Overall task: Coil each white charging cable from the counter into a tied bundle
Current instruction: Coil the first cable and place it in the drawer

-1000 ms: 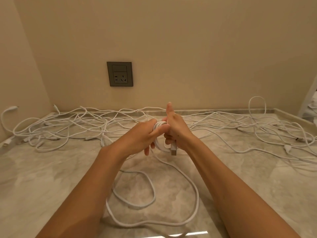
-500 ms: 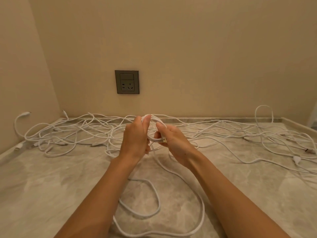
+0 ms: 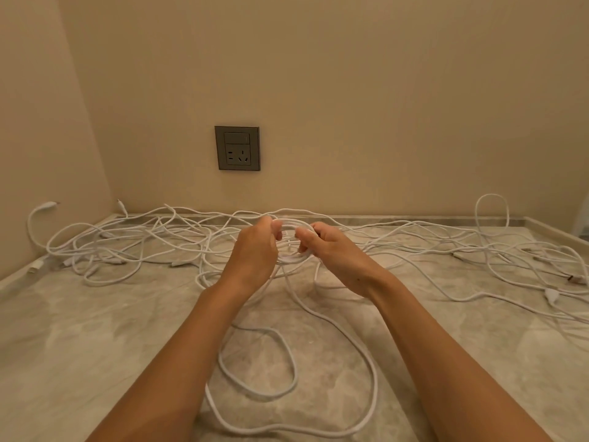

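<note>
Coil (image 3: 291,259): a small ring of white cable, a few turns, held above the desk (image 3: 79,330) at frame centre. Its unwound tail (image 3: 377,387) drops from the coil and lies in two slack loops across the lower centre.

Left hand (image 3: 251,250): fingers curled round the coil's left side. Right hand (image 3: 331,247): fingers curled round the right side. Neither hand is free.

Handling, judged: light, thin, limp cord that holds no shape by itself. The turns will likely spring apart if the grip loosens, so pinch across all turns at one point and feed the tail with the other hand. The smooth jacket may slip. Plug ends not visible in the grip.

Surroundings: loose cables (image 3: 127,244) spread along the back of the desk from centre left to far right, overlapping. Wall socket (image 3: 237,148) above centre.
</note>
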Available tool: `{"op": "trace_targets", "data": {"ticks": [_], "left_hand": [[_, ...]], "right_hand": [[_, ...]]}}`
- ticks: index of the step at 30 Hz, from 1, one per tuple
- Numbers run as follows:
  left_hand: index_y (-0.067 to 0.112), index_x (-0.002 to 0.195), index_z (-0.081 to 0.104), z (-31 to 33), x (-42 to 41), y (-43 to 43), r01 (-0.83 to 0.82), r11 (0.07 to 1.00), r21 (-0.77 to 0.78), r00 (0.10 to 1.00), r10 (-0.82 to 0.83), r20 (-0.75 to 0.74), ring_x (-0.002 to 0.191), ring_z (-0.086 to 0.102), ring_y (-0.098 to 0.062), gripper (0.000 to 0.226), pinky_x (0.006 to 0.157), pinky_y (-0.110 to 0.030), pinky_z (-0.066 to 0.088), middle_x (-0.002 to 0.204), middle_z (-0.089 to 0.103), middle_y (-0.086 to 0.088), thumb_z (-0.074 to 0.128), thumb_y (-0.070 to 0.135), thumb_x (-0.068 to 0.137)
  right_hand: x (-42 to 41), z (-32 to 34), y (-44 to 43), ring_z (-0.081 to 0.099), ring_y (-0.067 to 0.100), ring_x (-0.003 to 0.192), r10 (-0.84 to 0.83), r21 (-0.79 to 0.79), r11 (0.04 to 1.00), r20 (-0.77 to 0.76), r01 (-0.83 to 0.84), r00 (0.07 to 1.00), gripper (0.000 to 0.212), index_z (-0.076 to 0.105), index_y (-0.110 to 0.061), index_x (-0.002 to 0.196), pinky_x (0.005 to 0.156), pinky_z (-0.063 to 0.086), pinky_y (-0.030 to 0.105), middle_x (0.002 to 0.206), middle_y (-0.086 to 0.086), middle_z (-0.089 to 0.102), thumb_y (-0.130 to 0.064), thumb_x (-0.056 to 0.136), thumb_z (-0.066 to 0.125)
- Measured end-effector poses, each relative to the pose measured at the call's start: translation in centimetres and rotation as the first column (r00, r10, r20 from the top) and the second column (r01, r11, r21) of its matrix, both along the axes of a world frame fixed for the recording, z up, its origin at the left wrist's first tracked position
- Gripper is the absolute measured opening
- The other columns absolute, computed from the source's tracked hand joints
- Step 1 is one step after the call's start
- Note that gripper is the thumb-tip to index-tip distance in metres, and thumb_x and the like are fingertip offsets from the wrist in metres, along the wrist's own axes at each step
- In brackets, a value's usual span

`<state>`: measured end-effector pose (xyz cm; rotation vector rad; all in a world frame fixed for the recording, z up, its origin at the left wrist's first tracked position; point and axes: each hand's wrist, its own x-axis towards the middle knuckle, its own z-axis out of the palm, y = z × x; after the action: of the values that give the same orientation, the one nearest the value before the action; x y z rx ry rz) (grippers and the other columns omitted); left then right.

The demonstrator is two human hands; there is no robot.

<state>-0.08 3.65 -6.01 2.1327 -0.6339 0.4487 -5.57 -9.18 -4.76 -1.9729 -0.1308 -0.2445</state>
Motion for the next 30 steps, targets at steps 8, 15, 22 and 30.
{"op": "trace_targets", "data": {"ticks": [8,15,22,30], "left_hand": [[0.01,0.065,0.056,1.1,-0.3,0.5,0.121,0.956,-0.266,0.941,-0.196,-0.276,0.026,0.038,-0.006,0.041,0.031,-0.013,0.027,0.048,0.053,-0.005,0.037,0.022,0.1],[0.012,0.062,0.056,1.4,-0.1,1.2,0.089,0.907,-0.41,0.806,-0.308,-0.505,0.026,0.033,-0.005,0.037,0.033,-0.008,0.021,0.039,0.045,0.003,0.044,0.019,0.097],[0.015,0.058,0.044,-0.2,0.5,0.4,0.135,0.989,-0.067,0.941,-0.149,-0.303,0.033,0.032,-0.004,0.039,0.036,-0.016,0.026,0.046,0.039,0.001,0.037,0.004,0.095],[0.021,0.062,0.041,-0.4,-0.8,-1.1,0.167,0.903,0.396,0.986,-0.148,-0.078,0.079,0.05,-0.021,0.035,0.071,-0.03,0.036,0.079,0.055,-0.002,0.038,0.013,0.096]], "right_hand": [[-0.4,0.1,-0.3,0.039,0.001,0.056,0.044,-0.004,0.999,0.019,-0.044,0.999,0.033,0.042,-0.017,0.068,0.054,0.034,0.006,0.07,-0.002,0.043,-0.018,0.101,0.036],[-0.4,0.2,-0.6,0.039,0.007,0.061,0.23,0.213,0.952,-0.024,-0.219,0.973,0.032,0.041,-0.013,0.07,0.069,0.036,0.022,0.066,-0.002,0.041,-0.016,0.101,0.034],[0.1,0.3,-1.2,0.041,0.008,0.058,0.107,0.527,0.841,0.064,-0.124,0.992,0.028,0.047,-0.009,0.076,0.055,0.042,0.014,0.062,-0.002,0.041,-0.012,0.1,0.035],[1.6,-1.0,-1.5,0.04,0.011,0.058,-0.259,0.502,0.838,0.023,0.213,0.966,0.03,0.046,-0.011,0.072,0.059,0.037,0.022,0.065,0.004,0.041,-0.013,0.1,0.037]]}}
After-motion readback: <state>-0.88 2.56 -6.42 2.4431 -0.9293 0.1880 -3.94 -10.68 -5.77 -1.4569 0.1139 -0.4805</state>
